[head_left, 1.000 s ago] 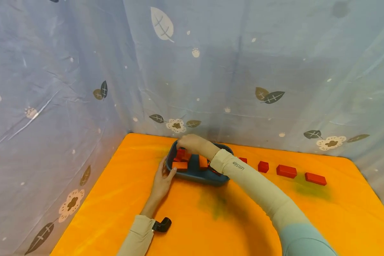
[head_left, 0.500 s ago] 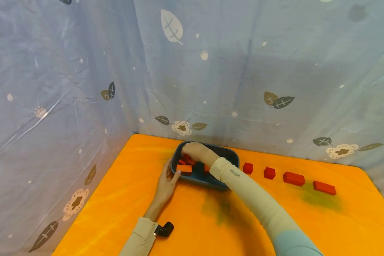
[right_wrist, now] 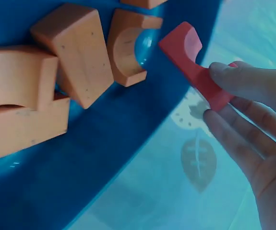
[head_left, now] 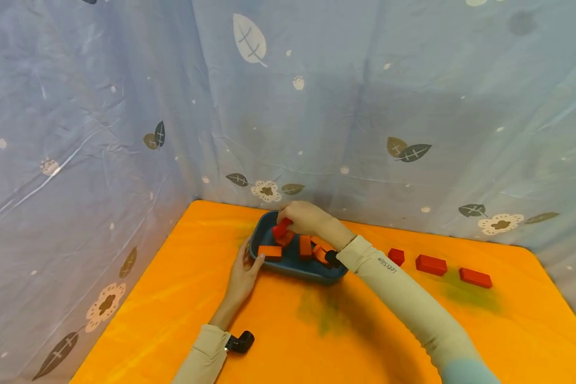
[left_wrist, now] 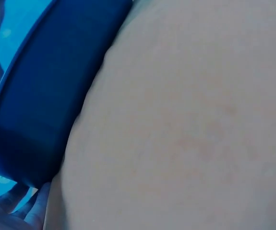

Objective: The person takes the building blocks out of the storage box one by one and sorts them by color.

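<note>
My left hand (head_left: 241, 277) holds the left end of a dark blue bin (head_left: 295, 272), thumb at the near rim and fingers along the outer side. In the left wrist view, the bin's wall (left_wrist: 46, 91) lies against that hand. Over the bin's left part, my right hand (head_left: 307, 217) pinches a red arch block (right_wrist: 207, 86) between thumb and fingers, its notch showing in the right wrist view. Below it lie several orange blocks: a rectangular block (head_left: 270, 253) at the near left, an upright-looking block (head_left: 305, 247) mid-bin, and an orange arch block (right_wrist: 123, 50).
To the right of the bin, a red cube (head_left: 396, 256) and two red rectangular blocks, the nearer block (head_left: 431, 265) and the farther block (head_left: 476, 277), stand in a row on the orange table cover (head_left: 278, 330). A leaf-patterned curtain (head_left: 317, 133) hangs behind the table.
My right hand has come up from inside the bin with the red arch block and shifted slightly right. Its sleeve now hides one red block beside the bin. My left hand keeps its hold.
</note>
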`<move>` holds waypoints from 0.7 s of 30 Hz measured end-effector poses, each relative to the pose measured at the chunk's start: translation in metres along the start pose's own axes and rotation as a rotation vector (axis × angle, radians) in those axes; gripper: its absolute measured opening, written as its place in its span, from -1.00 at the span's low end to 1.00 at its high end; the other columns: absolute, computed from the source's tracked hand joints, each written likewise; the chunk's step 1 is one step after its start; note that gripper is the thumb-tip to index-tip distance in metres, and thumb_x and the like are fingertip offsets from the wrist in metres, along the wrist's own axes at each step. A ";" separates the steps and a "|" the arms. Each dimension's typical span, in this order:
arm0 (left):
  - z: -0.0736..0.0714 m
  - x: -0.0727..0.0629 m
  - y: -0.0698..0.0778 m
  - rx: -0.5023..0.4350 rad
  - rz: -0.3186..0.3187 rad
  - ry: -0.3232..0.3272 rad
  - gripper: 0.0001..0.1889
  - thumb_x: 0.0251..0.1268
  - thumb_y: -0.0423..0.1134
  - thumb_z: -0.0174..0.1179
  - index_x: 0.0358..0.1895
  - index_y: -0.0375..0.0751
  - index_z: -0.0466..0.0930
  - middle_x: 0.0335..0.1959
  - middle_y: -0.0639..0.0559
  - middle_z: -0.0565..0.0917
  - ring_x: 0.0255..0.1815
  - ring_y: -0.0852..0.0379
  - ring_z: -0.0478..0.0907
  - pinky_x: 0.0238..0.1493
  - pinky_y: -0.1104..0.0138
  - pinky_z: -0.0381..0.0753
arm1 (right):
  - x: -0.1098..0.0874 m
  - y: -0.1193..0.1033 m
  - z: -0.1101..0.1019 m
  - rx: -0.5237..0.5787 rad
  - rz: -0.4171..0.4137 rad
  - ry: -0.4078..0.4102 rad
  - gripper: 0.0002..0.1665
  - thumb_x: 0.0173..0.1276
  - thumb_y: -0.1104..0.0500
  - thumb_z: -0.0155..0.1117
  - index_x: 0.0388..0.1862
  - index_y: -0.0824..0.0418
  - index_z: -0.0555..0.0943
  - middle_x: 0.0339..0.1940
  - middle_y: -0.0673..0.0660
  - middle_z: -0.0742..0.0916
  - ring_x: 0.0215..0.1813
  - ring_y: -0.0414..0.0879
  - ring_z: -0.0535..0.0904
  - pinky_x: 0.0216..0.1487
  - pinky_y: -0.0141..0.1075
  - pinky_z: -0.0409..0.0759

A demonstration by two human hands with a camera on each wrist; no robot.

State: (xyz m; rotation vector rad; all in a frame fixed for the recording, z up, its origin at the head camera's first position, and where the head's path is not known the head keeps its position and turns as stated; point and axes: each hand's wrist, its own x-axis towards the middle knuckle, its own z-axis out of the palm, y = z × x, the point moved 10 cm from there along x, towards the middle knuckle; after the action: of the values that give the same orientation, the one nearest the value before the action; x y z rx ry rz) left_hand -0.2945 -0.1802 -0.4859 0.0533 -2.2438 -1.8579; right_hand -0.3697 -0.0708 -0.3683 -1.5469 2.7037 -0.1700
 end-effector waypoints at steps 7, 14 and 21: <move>-0.004 0.000 -0.003 0.014 -0.017 0.013 -0.32 0.44 -0.23 0.17 0.53 -0.16 0.11 0.46 -0.19 0.28 0.38 -0.24 0.31 0.31 -0.11 0.35 | -0.054 0.022 -0.020 0.159 0.008 0.194 -0.75 0.22 0.30 0.45 -0.09 0.21 0.74 -0.05 0.09 0.71 -0.08 -0.04 0.64 0.00 -0.25 0.63; -0.004 -0.001 -0.006 0.036 -0.042 -0.006 -0.32 0.46 -0.19 0.14 0.54 -0.14 0.07 0.49 -0.19 0.22 0.43 -0.27 0.24 0.34 -0.13 0.30 | -0.133 0.063 -0.037 0.330 0.088 0.379 -0.70 0.17 0.40 0.44 -0.08 0.32 0.73 -0.04 0.22 0.73 -0.02 0.11 0.66 -0.02 -0.07 0.67; 0.003 -0.005 0.013 0.018 -0.032 -0.033 -0.32 0.46 -0.24 0.13 0.54 -0.21 0.06 0.48 -0.24 0.22 0.42 -0.29 0.24 0.34 -0.12 0.30 | -0.244 0.119 -0.044 0.521 0.291 0.588 -0.65 0.17 0.50 0.38 -0.02 0.48 0.67 0.02 0.41 0.67 -0.06 0.03 0.72 -0.10 -0.31 0.67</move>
State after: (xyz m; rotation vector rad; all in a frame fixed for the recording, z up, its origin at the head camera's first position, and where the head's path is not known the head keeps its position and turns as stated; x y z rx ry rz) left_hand -0.2886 -0.1743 -0.4748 0.0618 -2.2948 -1.8689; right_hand -0.3513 0.2028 -0.3455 -1.0510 2.8672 -1.3786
